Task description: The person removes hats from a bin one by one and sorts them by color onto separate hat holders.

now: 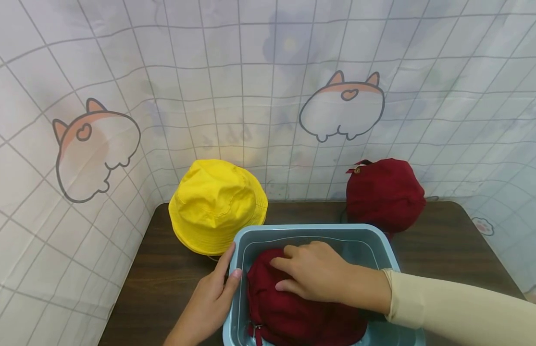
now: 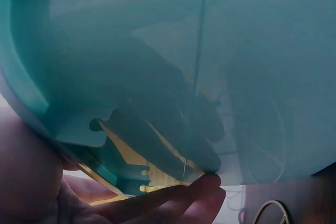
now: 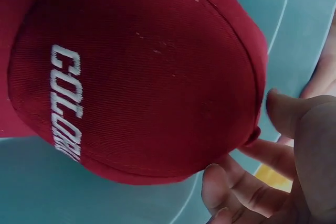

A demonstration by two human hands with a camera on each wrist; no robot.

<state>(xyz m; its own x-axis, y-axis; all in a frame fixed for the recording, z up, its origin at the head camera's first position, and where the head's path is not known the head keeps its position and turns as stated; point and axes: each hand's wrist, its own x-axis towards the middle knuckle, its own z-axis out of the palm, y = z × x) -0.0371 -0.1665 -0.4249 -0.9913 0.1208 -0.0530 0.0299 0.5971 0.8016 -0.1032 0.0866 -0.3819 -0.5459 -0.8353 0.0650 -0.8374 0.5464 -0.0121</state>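
A dark red baseball cap (image 1: 311,307) lies in a blue plastic basin (image 1: 306,227). White raised lettering crosses the cap's front panel in the right wrist view, and a strap with a buckle shows at its lower left in the head view. My right hand (image 1: 315,271) is over the crown, fingers spread and loosely bent. Its fingertips (image 3: 215,182) are right at the cap's edge near the top button, the thumb apart from them. My left hand (image 1: 209,295) holds the basin's left rim, thumb on the lip and fingers along the outer wall.
A yellow bucket hat (image 1: 218,202) stands behind the basin on the left. Another dark red cap (image 1: 384,194) is at the back right. All stand on a dark wooden table (image 1: 449,250), against a white gridded curtain (image 1: 259,120) with cartoon animals.
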